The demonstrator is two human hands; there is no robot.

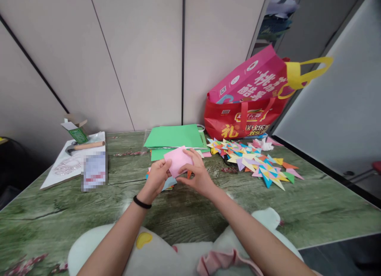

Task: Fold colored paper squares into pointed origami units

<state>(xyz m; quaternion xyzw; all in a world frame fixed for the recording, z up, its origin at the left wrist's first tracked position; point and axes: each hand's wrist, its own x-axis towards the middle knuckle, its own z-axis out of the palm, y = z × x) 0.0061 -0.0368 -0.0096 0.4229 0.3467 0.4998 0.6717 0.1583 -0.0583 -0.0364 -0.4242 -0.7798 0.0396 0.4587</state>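
A pink square of paper (177,160) is held up above the table, between my two hands. My left hand (157,177) pinches its left edge, thumb in front. On the right side, my right hand (198,171) grips the same paper with the fingers at its upper right edge and the thumb low. Beneath the hands lie some small coloured papers (169,183), partly covered by them. Just behind is a stack of green sheets (175,136). To the right spreads a heap of folded paper triangles (253,161) in many colours.
A red gift bag (220,119) with a pink box (238,83) inside stands at the back right. At the left, a hammer (89,146) and a small green box (76,133) rest on a white board (56,173). The wooden-patterned table (119,204) meets a panelled wall.
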